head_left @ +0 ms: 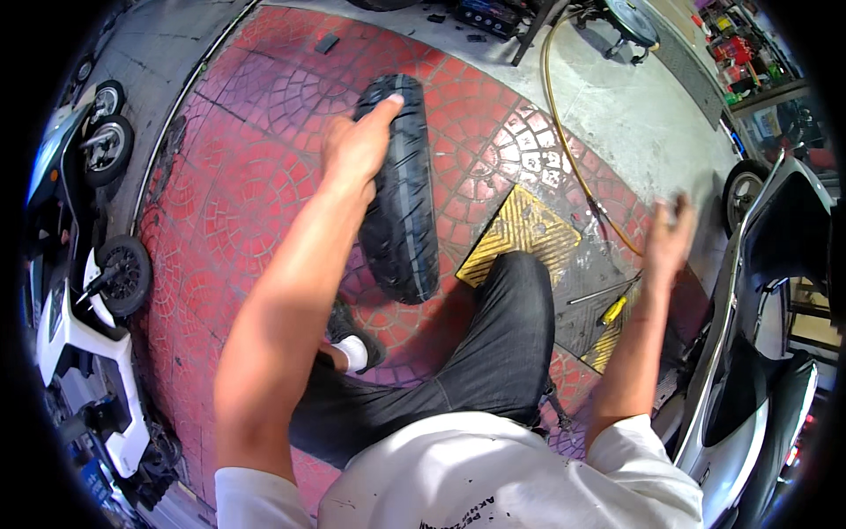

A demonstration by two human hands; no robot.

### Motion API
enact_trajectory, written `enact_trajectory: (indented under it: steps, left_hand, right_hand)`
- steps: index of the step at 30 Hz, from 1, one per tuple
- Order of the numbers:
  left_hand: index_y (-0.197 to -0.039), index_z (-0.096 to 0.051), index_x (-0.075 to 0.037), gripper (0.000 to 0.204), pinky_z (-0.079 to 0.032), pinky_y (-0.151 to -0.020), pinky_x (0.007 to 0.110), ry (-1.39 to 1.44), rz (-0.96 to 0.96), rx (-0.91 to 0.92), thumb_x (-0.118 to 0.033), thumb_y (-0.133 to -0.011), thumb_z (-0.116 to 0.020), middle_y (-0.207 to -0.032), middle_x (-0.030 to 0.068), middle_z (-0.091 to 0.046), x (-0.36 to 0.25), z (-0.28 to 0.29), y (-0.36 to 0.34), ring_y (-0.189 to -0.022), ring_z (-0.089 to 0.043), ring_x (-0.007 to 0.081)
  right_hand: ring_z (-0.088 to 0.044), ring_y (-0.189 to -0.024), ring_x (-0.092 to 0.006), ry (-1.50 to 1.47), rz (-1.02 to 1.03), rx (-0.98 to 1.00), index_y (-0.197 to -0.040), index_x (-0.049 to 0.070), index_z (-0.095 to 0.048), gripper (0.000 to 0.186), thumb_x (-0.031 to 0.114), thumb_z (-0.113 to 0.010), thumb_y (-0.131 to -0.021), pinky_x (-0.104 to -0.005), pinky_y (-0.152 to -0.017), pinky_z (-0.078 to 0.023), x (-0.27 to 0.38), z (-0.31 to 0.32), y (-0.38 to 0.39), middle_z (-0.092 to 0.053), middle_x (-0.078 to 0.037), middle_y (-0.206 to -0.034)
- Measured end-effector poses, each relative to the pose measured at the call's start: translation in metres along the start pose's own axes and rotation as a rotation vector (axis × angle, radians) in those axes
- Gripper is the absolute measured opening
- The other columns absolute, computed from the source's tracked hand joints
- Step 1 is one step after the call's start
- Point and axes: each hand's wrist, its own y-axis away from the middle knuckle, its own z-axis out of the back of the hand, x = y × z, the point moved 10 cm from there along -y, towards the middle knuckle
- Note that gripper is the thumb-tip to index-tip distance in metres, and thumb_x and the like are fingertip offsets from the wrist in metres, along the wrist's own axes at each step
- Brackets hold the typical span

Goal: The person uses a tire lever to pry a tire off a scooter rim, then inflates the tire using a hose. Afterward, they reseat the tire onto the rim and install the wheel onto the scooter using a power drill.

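The left hand (pixel 357 150) grasps the tyre (pixel 403 212) near its far end, thumb laid on the tread. The tyre is upright over the middle of the red paving (pixel 264 167), its near end close to the left shoe (pixel 374 346); whether it touches the ground I cannot tell. Right of it lies a yellow plate (pixel 520 231). The right hand (pixel 668 236), blurred, is released with fingers loosely spread, near the hose (pixel 560 123) crossing the paving's right edge. Nearer lie a rod (pixel 601 292) and a yellow-handled screwdriver (pixel 614 309). Scooters (pixel 92 361) line the paving's left edge.
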Motion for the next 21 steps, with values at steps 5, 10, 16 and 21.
enact_trajectory:
  steps: [5, 10, 16, 21]
  left_hand:
    - [-0.115, -0.074, 0.002, 0.043, -0.053, -0.096, 0.038, -0.016, -0.286, 0.26, -0.035, -0.094, -0.07, -0.11, 0.0225, -0.076, 0.038, -0.084, 0.04, -0.107, -0.072, 0.0324]
    - [-0.132, -0.06, 0.004, 0.063, -0.038, -0.114, 0.05, -0.855, -0.333, 0.053, -0.044, -0.091, -0.071, -0.142, 0.0261, -0.055, 0.149, -0.077, 0.027, -0.137, -0.047, 0.0415]
    - [-0.16, -0.016, 0.006, 0.094, -0.033, -0.119, 0.055, -0.937, -0.116, 0.16, -0.05, -0.099, -0.059, -0.161, 0.0308, -0.03, 0.264, -0.093, -0.004, -0.147, -0.033, 0.0483]
    - [-0.16, -0.019, 0.004, 0.08, -0.032, -0.119, 0.054, -0.686, -0.3, -0.031, -0.049, -0.106, -0.047, -0.158, 0.0322, -0.033, 0.269, -0.098, -0.003, -0.146, -0.034, 0.0485]
  right_hand:
    - [-0.056, -0.132, -0.0314, -0.888, -0.431, 0.812, -0.159, 0.002, -0.036, 0.093, 0.058, -0.07, -0.093, -0.0454, -0.105, -0.047, 0.067, -0.149, 0.078, -0.049, -0.023, -0.153]
    - [-0.064, -0.123, -0.0327, -0.444, -0.504, 0.573, -0.15, -0.01, -0.039, 0.097, 0.03, -0.09, -0.078, -0.0425, -0.103, -0.053, -0.023, -0.168, 0.05, -0.06, -0.027, -0.138]
    - [-0.063, -0.126, -0.0364, -0.229, -0.836, 0.44, -0.141, -0.014, -0.051, 0.092, 0.042, -0.087, -0.079, -0.0412, -0.109, -0.047, -0.187, -0.193, 0.122, -0.062, -0.03, -0.138]
    - [-0.062, -0.123, -0.0479, 0.228, -0.58, 0.351, -0.125, -0.017, -0.061, 0.1, 0.071, -0.072, -0.079, -0.0486, -0.107, -0.046, -0.198, -0.188, 0.117, -0.064, -0.039, -0.125]
